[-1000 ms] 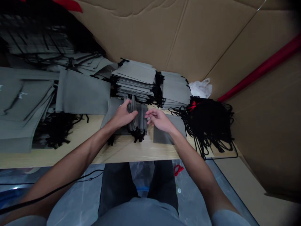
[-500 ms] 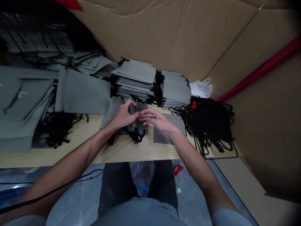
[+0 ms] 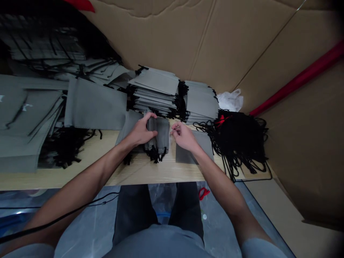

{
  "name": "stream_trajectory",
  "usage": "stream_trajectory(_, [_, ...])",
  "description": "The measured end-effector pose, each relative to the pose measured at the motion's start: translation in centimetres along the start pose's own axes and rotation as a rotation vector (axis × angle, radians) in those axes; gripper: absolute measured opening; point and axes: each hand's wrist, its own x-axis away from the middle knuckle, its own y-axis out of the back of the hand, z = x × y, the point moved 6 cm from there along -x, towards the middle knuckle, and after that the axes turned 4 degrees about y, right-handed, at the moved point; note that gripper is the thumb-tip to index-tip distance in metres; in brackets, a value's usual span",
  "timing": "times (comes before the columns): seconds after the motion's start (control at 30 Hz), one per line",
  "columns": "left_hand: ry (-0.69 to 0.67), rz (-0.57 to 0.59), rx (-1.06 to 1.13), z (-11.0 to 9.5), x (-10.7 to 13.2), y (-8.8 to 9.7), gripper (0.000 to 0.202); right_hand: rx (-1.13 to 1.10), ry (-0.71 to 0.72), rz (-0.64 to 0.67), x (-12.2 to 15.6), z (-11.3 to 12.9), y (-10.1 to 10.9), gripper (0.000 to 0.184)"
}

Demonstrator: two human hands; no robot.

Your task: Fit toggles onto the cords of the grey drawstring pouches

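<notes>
My left hand (image 3: 142, 130) is wrapped round a small bundle of grey fabric pouches (image 3: 152, 125), thumb in front and fingers over the far end. Black cord ends (image 3: 155, 154) hang from the bundle's near side. More grey pouches (image 3: 162, 134) lean against it on the right. Just right of these, my right hand (image 3: 184, 136) hovers with its fingers drawn together in a pinch. Whether anything is between those fingertips I cannot make out. Beneath the right wrist lies a flat grey piece (image 3: 185, 154) on the wooden table (image 3: 150, 175).
Behind my hands stand a tall stack of grey pouches (image 3: 158, 82) and a second stack (image 3: 201, 98). A heap of black cords (image 3: 239, 139) and a white plastic bag (image 3: 231, 100) are at right. Larger grey pieces (image 3: 95, 104) lie left. Cardboard (image 3: 172, 36) walls the back.
My right hand has drawn away from the bundle to the right, and its fingers have curled in. The pouches on the bundle's right show more fully. My left hand keeps its hold.
</notes>
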Motion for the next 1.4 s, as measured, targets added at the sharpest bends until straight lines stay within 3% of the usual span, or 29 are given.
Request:
stream_trajectory(0.27, [-0.003,0.036,-0.038,-0.2,-0.1,0.5,0.038,-0.029,0.011,-0.006,-0.6,-0.7,-0.7,0.03])
stream_trajectory(0.47, [0.029,0.064,-0.001,-0.3,-0.2,1.5,0.035,-0.215,0.045,0.15,-0.2,1.1,-2.3,0.028])
stream_trajectory(0.63, [0.054,0.109,0.055,-0.9,-0.2,2.3,0.032,-0.304,0.039,0.252,0.4,2.2,-3.1,0.04])
stream_trajectory(1.0, [0.141,0.149,0.099,-1.1,0.1,1.6,0.029,-0.287,-0.148,0.178,-0.2,-0.3,-3.6,0.028])
stream_trajectory(1.4, [0.093,0.126,0.098,-1.1,-0.2,1.8,0.033,-0.289,-0.231,0.12,0.2,0.7,-4.2,0.023])
